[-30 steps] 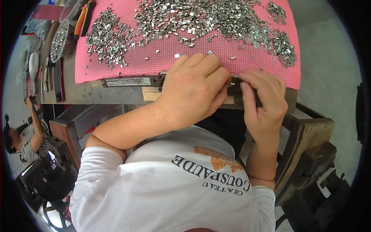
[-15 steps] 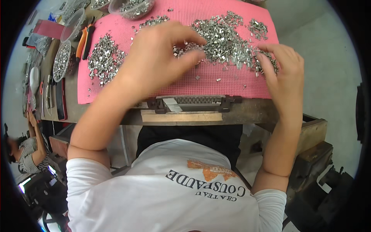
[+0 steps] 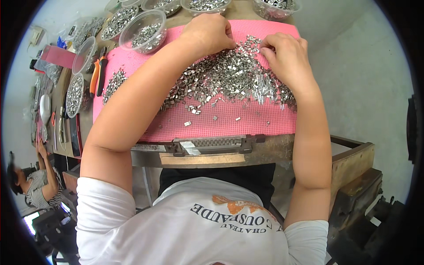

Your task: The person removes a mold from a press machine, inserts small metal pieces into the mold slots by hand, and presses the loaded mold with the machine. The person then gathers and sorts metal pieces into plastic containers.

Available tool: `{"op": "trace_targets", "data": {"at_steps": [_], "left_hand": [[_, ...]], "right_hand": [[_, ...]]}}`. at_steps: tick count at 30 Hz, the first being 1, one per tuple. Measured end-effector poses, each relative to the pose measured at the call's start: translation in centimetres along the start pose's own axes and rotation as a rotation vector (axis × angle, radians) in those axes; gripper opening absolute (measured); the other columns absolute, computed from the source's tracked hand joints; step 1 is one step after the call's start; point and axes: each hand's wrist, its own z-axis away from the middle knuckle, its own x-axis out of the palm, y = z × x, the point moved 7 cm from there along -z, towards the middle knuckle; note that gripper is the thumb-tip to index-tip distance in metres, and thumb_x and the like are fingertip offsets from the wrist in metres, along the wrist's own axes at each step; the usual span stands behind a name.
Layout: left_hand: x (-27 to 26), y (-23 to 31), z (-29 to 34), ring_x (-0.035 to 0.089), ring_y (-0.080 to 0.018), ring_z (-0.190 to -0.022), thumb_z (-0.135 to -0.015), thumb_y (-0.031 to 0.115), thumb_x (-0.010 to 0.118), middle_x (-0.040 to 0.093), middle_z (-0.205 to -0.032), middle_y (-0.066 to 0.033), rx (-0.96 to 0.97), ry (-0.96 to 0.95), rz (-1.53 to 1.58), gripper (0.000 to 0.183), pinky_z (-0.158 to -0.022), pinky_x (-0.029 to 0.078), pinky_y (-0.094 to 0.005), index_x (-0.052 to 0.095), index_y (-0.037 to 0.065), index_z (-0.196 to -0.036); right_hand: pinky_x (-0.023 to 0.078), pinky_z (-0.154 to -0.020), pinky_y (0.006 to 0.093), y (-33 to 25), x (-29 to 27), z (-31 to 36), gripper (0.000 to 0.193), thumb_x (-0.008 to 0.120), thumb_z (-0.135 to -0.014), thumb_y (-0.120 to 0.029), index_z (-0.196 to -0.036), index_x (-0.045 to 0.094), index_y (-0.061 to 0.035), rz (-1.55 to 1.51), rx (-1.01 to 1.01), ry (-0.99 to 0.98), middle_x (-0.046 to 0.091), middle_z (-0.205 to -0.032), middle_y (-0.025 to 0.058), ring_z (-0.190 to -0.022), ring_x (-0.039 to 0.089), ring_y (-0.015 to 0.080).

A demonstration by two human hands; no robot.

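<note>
"Metal pieces (image 3: 229,73) heaped on the pink mat (image 3: 212,129): how will they handle?"

"Light, stiff, probably slippery, I'd judge; pinch opposite edges. On my feed, the left hand (image 3: 207,34) looks nearly pinched, the right hand (image 3: 289,58) slightly parted; I can't tell whether either holds any."

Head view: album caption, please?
Left hand and right hand flank the far end of heaped small metal parts on a pink mat.

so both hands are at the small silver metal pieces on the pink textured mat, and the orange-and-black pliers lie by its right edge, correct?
No, the head view shows the orange-and-black pliers by the left edge of the pink textured mat. The left hand and right hand are at the silver metal pieces.
</note>
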Motion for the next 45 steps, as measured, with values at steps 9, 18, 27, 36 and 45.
{"op": "trace_targets", "data": {"at_steps": [9,18,27,36,45], "left_hand": [[0.7,-0.6,0.0,0.072,-0.0308,-0.098,-0.086,0.032,0.076,0.076,-0.103,-0.0109,0.03,-0.04,0.057,0.024,-0.088,0.057,-0.043,0.079,0.013,-0.1],[0.0,-1.3,0.3,0.073,-0.0273,-0.094,-0.085,0.02,0.074,0.077,-0.1,-0.0111,0.162,-0.012,0.05,0.019,-0.087,0.057,-0.0399,0.078,0.009,-0.101],[0.1,-4.1,0.5,0.074,-0.0257,-0.089,-0.084,0.024,0.079,0.078,-0.096,-0.0099,0.081,0.038,0.338,0.02,-0.086,0.057,-0.0382,0.08,0.01,-0.097],[-0.3,-2.5,0.5,0.072,-0.0238,-0.079,-0.082,0.033,0.079,0.076,-0.084,-0.0108,0.036,0.131,0.178,0.031,-0.078,0.056,-0.0363,0.077,0.004,-0.091],[0.3,-2.1,0.9,0.071,-0.0353,-0.09,-0.085,0.03,0.075,0.075,-0.094,-0.015,0.082,0.105,0.089,0.024,-0.085,0.056,-0.0475,0.075,0.006,-0.086]], "right_hand": [[0.039,-0.097,0.0462,-0.4,0.6,0.6,0.005,0.074,-0.083,-0.015,-0.085,0.076,-0.0107,0.025,-0.075,0.118,0.069,-0.088,0.0054,-0.097,0.064,0.0266],[0.034,-0.101,0.0497,-1.4,0.2,1.6,0.007,0.069,-0.086,-0.011,-0.09,0.073,-0.007,0.078,-0.059,0.027,0.066,-0.101,0.0078,-0.108,0.058,0.027],[0.032,-0.099,0.0488,0.3,-0.8,1.6,0.007,0.069,-0.088,-0.014,-0.088,0.074,-0.0088,0.012,0.03,0.103,0.069,-0.096,0.0047,-0.103,0.06,0.0256],[0.031,-0.098,0.048,-0.1,-1.0,1.7,0.006,0.073,-0.084,-0.015,-0.081,0.074,-0.0106,-0.076,0.05,0.067,0.07,-0.091,0.0019,-0.102,0.061,0.0237],[0.033,-0.097,0.0475,-0.4,-0.2,1.7,0.006,0.073,-0.082,-0.015,-0.079,0.074,-0.0092,0.009,0.018,0.068,0.069,-0.089,0.0031,-0.1,0.061,0.0237]]}}
